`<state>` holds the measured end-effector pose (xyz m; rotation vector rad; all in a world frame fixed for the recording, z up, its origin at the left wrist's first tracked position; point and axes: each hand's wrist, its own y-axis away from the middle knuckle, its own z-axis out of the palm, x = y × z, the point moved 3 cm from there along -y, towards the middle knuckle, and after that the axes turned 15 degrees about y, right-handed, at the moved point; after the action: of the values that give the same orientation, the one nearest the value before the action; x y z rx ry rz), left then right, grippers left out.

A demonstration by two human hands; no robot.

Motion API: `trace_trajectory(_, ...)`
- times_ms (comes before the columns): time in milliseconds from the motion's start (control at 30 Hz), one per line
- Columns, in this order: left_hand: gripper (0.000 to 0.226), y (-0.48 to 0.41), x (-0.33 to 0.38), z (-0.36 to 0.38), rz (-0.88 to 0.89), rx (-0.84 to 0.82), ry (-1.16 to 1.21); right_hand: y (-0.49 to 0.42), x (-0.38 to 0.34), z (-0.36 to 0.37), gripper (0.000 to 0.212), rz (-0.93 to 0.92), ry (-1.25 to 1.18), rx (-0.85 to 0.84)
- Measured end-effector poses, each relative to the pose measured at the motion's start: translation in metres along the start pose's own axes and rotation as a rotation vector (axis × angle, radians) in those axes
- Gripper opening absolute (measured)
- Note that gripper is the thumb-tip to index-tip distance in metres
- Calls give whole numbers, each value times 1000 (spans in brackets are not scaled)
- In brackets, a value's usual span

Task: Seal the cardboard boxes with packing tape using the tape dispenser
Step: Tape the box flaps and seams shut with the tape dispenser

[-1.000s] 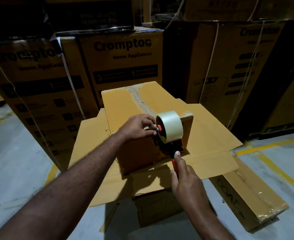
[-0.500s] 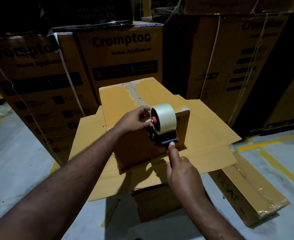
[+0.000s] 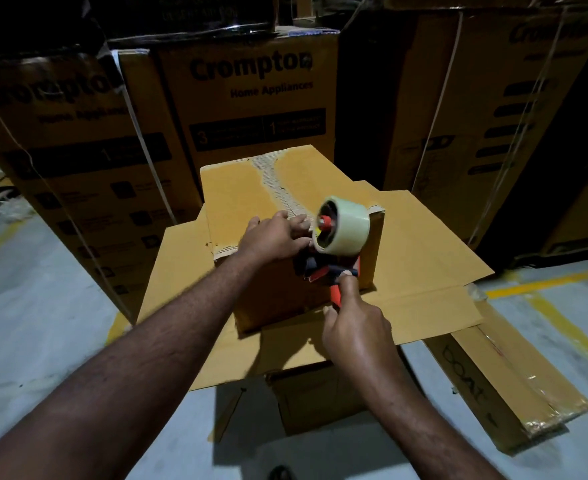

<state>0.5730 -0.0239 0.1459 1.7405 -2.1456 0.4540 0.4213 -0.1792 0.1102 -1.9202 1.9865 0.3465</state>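
The tape dispenser point(image 3: 334, 247) has climbed the small cardboard box's point(image 3: 244, 188) near face to its top front edge. The right hand point(image 3: 354, 330) grips its handle and the left hand point(image 3: 271, 237) presses flat beside the roll point(image 3: 346, 223). The tape's start looks anchored, ready for the top seam point(image 3: 271, 178).

You are working over a grey concrete floor point(image 3: 43, 341) marked with yellow lines point(image 3: 562, 329). Standing directly on it are an open-flapped carton point(image 3: 434, 271) in front of you, a long flat carton point(image 3: 507, 389) lying at your right just beside it, and tall printed cartons point(image 3: 257, 109) ranged behind.
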Motion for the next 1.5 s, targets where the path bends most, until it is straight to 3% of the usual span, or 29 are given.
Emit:
trace_trajectory(133, 69, 1, -4, 10, 27, 46, -48, 14, 3, 6, 48, 29, -99, -86)
trace_trajectory(333, 48, -2, 1, 4, 51, 88, 48, 5, 22, -17, 51, 36, -77, -93)
trace_trajectory(467, 19, 1, 18, 8, 92, 190, -44, -7, 39, -61, 52, 89, -72, -68)
trace_trajectory(533, 27, -1, 20, 15, 81, 187, -85, -11, 44, -84, 52, 101, -88, -19)
trace_trajectory(633, 69, -6, 16, 26, 67, 152, -231, -14, 43, -114, 53, 92, -222, 44)
trace_trajectory(667, 73, -7, 14, 27, 76, 131, -258, -15, 40, -122, 54, 80, -273, 61)
trace_trajectory(900, 67, -10, -2, 10, 286, 35, -299, -47, 16, -135, 55, -4, -497, 133)
trace_trajectory(1100, 66, -26, -57, -18, 525, -86, -224, -93, -7, -135, 53, -24, -738, 33)
trace_trajectory(1233, 65, -53, -80, -34, 587, -177, -231, -129, -17, -140, 48, 19, -903, -69)
trace_trajectory(1333, 64, -74, -98, -51, 606, -159, -272, -151, -25, -141, 40, 49, -1046, -141)
trace_trajectory(1500, 61, -73, -122, -63, 599, -28, -91, -178, -36, -129, 32, 100, -1189, -194)
